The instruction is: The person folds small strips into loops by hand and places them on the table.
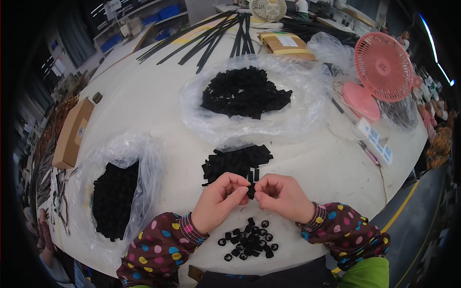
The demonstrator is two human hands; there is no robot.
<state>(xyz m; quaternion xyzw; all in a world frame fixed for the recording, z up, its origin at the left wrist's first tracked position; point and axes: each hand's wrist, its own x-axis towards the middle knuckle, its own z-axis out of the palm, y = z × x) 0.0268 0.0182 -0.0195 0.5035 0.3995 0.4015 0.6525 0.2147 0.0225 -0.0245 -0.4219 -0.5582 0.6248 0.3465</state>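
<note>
Both hands meet at the middle of the table. My left hand (222,199) is closed in a pinch on a small black piece (250,190), and my right hand (285,199) pinches at its other side. The piece is mostly covered by the fingertips, so its exact kind cannot be made out. Just beyond my fingers lies a heap of short black strips (235,162). Nearer to me, below the hands, several small black ring-like parts (249,241) are scattered in a loose pile. Dotted sleeves cover both forearms.
Clear plastic bags hold black pieces: one bag (192,108) beyond the heap, another bag (152,165) at left. A cardboard box (72,137) stands far left. At right are a pink fan (382,66) and a white power strip (375,140). Long black strips (211,41) lie at the back.
</note>
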